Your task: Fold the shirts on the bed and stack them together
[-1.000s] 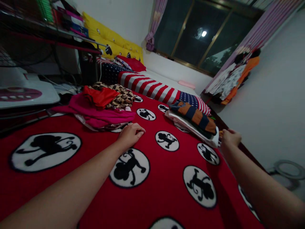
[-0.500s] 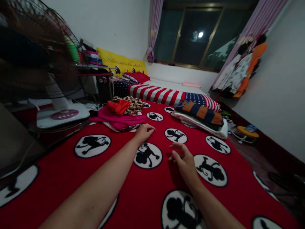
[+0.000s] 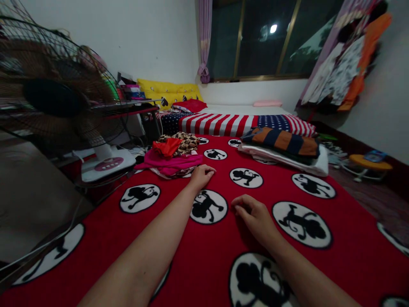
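My left hand reaches forward over the red blanket, which has white ovals with black monkey figures. Its fingers are loosely bent, a little apart from the thumb, and nothing shows in them. Just behind it lies a loose heap of clothes: a magenta garment, a red-orange cloth and a brown patterned cloth. Nearer to me, my right hand hovers or rests low over the blanket, fingers half curled, thumb apart, holding nothing. Beyond it, a striped orange and navy garment tops a folded stack with white cloth.
A standing fan is close on the left, beside a cluttered table. At the back is a bed with a flag-patterned cover. Clothes hang on the right, above a small stool.
The view has turned slightly left, so things sit further right. The right hand's fingers have drawn closer together. The left hand and both clothes piles look much the same.
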Demonstrator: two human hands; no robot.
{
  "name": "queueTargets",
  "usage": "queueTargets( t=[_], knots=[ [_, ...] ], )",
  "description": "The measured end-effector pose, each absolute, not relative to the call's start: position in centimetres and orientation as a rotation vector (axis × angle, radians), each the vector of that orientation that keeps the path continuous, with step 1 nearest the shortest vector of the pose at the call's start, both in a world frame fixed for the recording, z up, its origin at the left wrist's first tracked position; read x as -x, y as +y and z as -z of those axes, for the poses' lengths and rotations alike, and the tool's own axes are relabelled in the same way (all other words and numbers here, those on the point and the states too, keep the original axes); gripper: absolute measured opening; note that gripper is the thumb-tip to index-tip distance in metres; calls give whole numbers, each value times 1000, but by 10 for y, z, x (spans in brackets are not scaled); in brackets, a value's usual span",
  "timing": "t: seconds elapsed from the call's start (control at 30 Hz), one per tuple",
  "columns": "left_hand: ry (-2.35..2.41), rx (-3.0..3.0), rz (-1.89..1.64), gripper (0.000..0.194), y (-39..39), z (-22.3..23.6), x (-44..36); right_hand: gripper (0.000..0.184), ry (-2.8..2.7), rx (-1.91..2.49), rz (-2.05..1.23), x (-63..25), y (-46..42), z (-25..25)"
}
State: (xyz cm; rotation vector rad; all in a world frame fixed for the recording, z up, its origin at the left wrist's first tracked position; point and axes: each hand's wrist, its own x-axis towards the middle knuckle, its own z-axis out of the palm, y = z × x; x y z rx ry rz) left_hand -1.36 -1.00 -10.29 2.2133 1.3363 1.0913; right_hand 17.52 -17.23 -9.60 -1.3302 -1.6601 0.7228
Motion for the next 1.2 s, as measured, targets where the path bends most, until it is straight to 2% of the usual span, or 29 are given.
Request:
queueTargets(
  t=[0.7,0.93,1.1,1.2],
  knots=[
    [1329,-2234,-997,20,-15,100,12,16,-1708,1305,-741,-177,-171,96],
    [1361,-2285,-724,17,28,38,43,15,-1692,1315,-777,-176,-172,93],
    [1887,-2300,-909,34,66,6,103,16,-1697,1326,-766,-176,-172,95],
    [2084,-2225,-904,68,80,12,131,17,-1696,1343,-764,-176,-172,95]
  ],
)
